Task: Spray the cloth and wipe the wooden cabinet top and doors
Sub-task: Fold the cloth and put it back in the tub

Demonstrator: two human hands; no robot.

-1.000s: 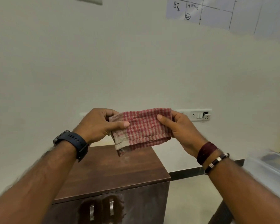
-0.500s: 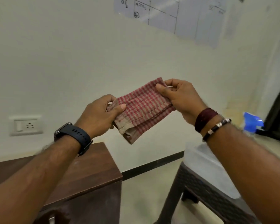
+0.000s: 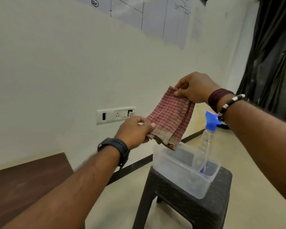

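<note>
**A:** Item one, your hands; what did they hold?

**B:** Your left hand (image 3: 135,130) pinched the lower left edge of the cloth (image 3: 170,116), thumb on top, fingers curled beneath; your right hand (image 3: 194,87) gripped the upper corner between thumb and fingertips; both were clenched on the fabric, neither free; the left wrist bore a dark watch (image 3: 116,148); the right wrist bore a maroon thread band (image 3: 217,98) and a black beaded bracelet (image 3: 229,103).

**A:** Item two, the cloth; condition and place?

**B:** Red-and-beige check, folded in layers; you held it in the air, slanted from upper right to lower left; its lower hem hung just above the near rim of the clear plastic tub (image 3: 177,169); whether the two touched, I could not tell.

**A:** Item three, the sprayer?

**B:** A clear spray bottle (image 3: 205,141) with a blue trigger head stood leaning inside the tub, to the right of the cloth and under your right forearm; neither hand touched it.

**A:** Item four, supports and surroundings?

**B:** The tub sat on a dark woven-pattern stool (image 3: 185,202); the wooden cabinet top (image 3: 26,177) lay at lower left, well apart from the stool, partly behind your left arm; its doors were out of view; a white switch-and-socket plate (image 3: 116,114) sat on the cream wall behind your left hand; a ruled sheet with handwriting (image 3: 155,15) hung above; a dark curtain (image 3: 274,55) filled the right edge.
</note>
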